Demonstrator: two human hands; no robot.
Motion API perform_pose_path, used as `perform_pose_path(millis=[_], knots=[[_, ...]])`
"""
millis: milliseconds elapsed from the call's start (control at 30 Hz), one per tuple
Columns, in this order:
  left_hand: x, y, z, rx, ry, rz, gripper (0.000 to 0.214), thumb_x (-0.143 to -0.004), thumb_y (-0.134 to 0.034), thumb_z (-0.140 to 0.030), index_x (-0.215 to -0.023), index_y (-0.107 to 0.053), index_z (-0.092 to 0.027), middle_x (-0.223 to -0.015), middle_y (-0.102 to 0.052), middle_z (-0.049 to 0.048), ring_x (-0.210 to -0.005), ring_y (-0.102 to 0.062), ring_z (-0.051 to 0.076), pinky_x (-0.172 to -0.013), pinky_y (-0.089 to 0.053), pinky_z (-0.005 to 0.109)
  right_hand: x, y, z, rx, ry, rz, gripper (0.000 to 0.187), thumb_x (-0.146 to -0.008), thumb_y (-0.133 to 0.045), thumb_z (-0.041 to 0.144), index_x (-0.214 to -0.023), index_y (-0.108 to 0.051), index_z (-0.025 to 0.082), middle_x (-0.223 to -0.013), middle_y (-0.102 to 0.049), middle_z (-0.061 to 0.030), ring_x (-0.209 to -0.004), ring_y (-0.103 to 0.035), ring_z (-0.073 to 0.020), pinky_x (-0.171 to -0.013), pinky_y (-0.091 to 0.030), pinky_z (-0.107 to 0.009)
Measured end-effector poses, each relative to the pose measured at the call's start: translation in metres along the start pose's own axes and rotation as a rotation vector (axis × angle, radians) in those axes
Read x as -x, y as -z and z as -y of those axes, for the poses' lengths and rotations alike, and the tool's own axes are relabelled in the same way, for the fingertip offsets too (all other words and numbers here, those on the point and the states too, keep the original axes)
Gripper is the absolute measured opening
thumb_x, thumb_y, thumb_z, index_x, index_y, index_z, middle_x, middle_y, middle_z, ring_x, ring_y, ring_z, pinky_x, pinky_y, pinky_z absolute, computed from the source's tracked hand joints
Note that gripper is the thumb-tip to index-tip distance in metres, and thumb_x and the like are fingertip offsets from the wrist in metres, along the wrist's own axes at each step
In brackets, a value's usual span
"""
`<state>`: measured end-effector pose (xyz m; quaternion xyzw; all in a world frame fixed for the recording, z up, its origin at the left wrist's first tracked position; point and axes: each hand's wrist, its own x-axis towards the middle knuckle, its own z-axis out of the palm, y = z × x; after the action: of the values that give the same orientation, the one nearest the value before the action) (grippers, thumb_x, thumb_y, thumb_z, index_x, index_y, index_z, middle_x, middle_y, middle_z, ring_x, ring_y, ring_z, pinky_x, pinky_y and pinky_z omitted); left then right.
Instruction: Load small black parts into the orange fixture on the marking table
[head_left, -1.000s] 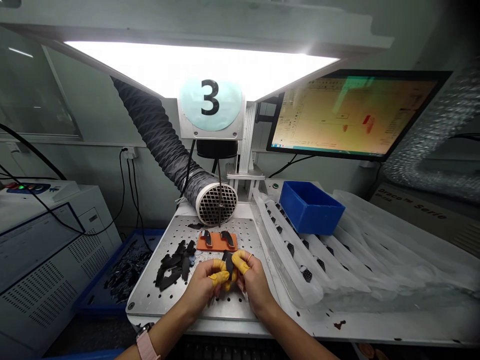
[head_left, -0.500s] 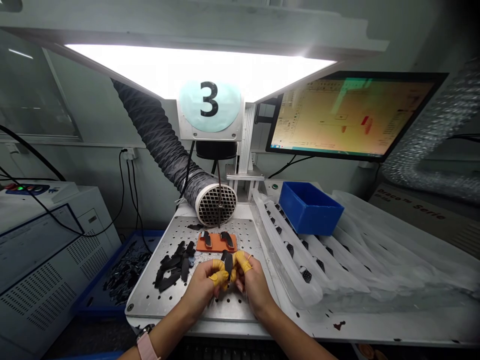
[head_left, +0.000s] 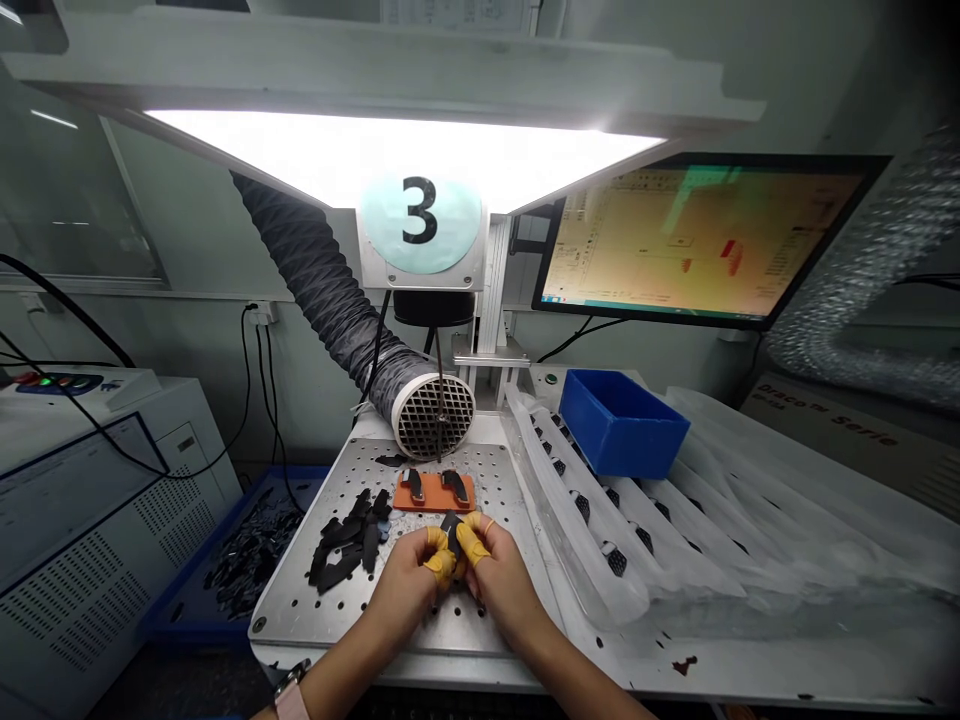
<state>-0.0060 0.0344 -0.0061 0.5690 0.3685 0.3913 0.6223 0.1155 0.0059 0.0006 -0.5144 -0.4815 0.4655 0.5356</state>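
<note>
Between my two hands, above the front of the perforated metal plate, is a small black part. Yellow finger covers wrap the fingertips of my left hand, which pinches the part from the left. From the right, my right hand, also in yellow covers, grips the same part; the fingers hide its lower end. Just beyond my hands lies an orange fixture block with two black curved parts on it. A loose pile of flat black pieces spreads over the plate left of my hands.
A ribbed exhaust duct ends in a white grille behind the fixture. Right of the plate, clear plastic sleeves hold dark parts, with a blue bin on them. A blue tray of black pieces stands at the left.
Both hands still hold the black part, but it has tilted and my fingers now cover more of it. My right fingers have closed in over it. The camera view has shifted slightly.
</note>
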Motion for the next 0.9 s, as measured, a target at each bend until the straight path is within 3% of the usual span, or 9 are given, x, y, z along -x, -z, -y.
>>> perform_pose_path(millis=[900], knots=[[0.0020, -0.0041, -0.0095, 0.022, 0.021, -0.035, 0.004, -0.055, -0.048, -0.020, -0.052, -0.047, -0.017, -0.043, -0.048, -0.0037, -0.034, -0.035, 0.005, -0.035, -0.022, 0.018, 0.0017, -0.0008, 0.0032, -0.007, -0.028, 0.013, 0.013, -0.077, -0.050, 0.031, -0.073, -0.045, 0.020, -0.048, -0.039, 0.0087, -0.038, -0.031, -0.0065, -0.036, -0.022, -0.019]])
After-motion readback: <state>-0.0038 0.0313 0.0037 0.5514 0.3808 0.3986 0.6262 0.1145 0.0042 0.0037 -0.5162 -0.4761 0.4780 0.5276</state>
